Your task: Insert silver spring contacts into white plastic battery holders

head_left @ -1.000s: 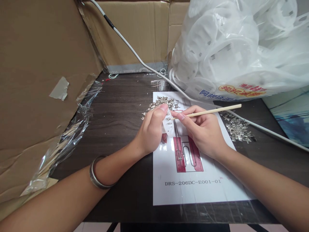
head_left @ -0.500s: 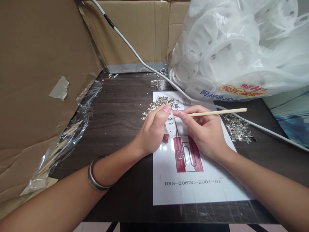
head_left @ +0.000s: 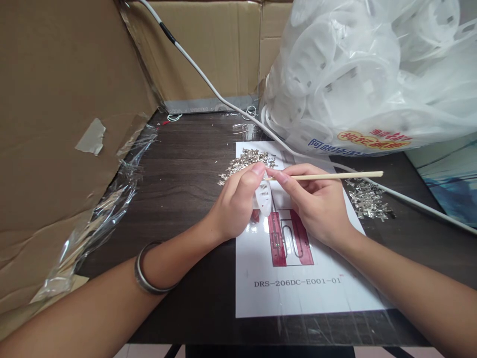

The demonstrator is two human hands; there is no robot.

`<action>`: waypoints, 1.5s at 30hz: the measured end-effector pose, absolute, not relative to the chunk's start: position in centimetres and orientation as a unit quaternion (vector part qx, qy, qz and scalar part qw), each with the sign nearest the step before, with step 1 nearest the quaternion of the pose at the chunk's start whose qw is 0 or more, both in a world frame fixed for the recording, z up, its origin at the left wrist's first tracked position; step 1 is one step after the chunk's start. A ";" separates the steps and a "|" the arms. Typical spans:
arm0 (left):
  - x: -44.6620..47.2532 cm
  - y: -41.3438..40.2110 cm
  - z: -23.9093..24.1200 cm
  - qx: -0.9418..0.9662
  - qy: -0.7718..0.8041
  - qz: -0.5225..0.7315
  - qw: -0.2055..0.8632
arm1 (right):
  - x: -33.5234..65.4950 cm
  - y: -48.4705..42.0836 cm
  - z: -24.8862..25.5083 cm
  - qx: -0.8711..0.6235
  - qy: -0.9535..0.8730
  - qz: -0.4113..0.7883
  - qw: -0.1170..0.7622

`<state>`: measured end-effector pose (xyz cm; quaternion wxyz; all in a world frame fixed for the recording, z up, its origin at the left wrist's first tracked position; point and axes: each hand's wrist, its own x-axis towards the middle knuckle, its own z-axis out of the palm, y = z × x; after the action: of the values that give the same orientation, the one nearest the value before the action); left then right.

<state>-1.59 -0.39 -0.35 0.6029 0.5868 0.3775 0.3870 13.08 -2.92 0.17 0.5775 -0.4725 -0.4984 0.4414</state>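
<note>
My left hand (head_left: 240,201) is closed around a white plastic part (head_left: 264,205), its thumb on top. Small metal pieces sit in slots of that part. My right hand (head_left: 311,199) pinches a thin wooden stick (head_left: 335,176), whose far end points right. The stick's other tip meets the white part beside my left thumb. Behind my left hand lies a heap of small metal clips (head_left: 250,158). Beneath both hands is a printed sheet (head_left: 298,303) with a drawing and the text "DRS-206DC-E001-01".
A large clear bag (head_left: 335,99) of white plastic parts stands at the back right. A second metal heap (head_left: 368,199) lies right of the sheet. A white cable (head_left: 223,99) crosses the dark table (head_left: 182,164). Cardboard (head_left: 67,124) walls the left and back.
The white part has tilted and dropped slightly between my fingers. The stick has shifted a little, its far end slightly lower and to the right. Both hands keep their grip.
</note>
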 end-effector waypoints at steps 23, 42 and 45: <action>-1.8 -0.5 -0.6 0.595 0.372 0.388 0.598 | 13.5 -2.8 -0.3 -0.471 -0.543 0.404 0.566; -1.6 -0.6 -0.3 0.628 0.411 0.364 0.551 | 13.5 -2.8 -0.1 -0.494 -0.563 0.378 0.545; -1.7 -0.7 -0.3 0.628 0.415 0.357 0.553 | 13.6 -2.7 0.0 -0.492 -0.568 0.377 0.541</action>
<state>-1.66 -0.68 -0.29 0.5529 0.6282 0.4153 0.3566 13.62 -2.74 -0.02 0.5414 -0.4918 -0.5679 0.3775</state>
